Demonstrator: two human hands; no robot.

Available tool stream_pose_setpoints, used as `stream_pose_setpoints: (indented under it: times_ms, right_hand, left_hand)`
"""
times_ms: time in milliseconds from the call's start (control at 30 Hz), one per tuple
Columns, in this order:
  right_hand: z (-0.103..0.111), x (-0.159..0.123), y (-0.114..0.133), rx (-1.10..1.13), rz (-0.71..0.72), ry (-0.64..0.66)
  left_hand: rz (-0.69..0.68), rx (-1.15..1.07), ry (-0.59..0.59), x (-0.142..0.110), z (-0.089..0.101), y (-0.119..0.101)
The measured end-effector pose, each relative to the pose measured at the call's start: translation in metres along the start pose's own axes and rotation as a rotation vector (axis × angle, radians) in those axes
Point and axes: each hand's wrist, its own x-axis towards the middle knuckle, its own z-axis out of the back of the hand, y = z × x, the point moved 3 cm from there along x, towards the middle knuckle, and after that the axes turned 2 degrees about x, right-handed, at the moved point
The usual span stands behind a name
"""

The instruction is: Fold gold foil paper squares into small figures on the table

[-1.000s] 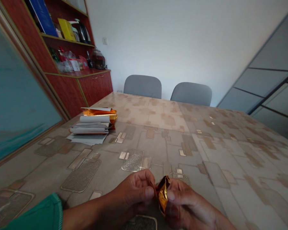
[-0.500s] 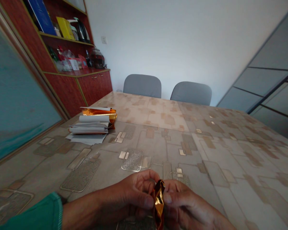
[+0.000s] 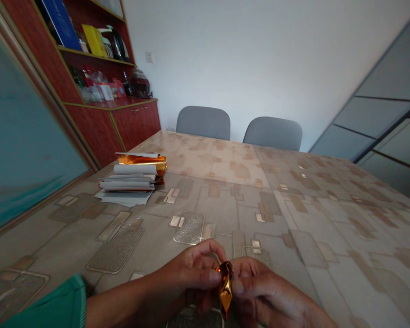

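Note:
A strip of shiny gold foil paper (image 3: 226,291), creased and folded, is upright between my two hands, low in the middle of the view. My left hand (image 3: 194,271) is closed, with its thumb and index finger pinching the foil's upper left edge. From the other side, my right hand (image 3: 259,289) grips the foil's right edge between thumb and curled fingers. The lower fingers of both hands are partly hidden. Both hands are just above the patterned tablecloth (image 3: 177,191).
A stack of folded white and gold foil papers (image 3: 133,182) lies on the table at the left. Two grey chairs (image 3: 203,122) stand at the far edge. A red wooden cabinet (image 3: 136,123) with a kettle and jars is at the back left.
The foil strip's top has come down slightly and its lower end has risen into view, so it looks shorter. My left thumb has shifted up along its edge.

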Motion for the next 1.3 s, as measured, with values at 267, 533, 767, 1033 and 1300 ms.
stream_pose_setpoints:
  times_ms: [267, 533, 767, 1033, 1300]
  right_hand:
    - [0.007, -0.003, 0.0, 0.019, 0.008, -0.047]
    - [0.003, -0.001, 0.001, -0.023, -0.007, -0.058]
    - [-0.004, -0.001, 0.001, 0.044, -0.048, -0.011]
    - [-0.003, -0.002, 0.008, -0.11, -0.023, -0.082]
    - [-0.008, -0.006, 0.02, -0.323, 0.306, -0.242]
  left_hand:
    - [0.004, 0.004, -0.085, -0.001, -0.001, 0.005]
    - [0.031, -0.041, -0.057, 0.001, 0.002, 0.002]
    - [0.082, 0.069, -0.012, 0.0, 0.0, -0.003]
    - [-0.005, 0.06, -0.109, 0.004, 0.007, 0.003]
    - [-0.131, 0.011, -0.176, 0.004, 0.001, -0.001]
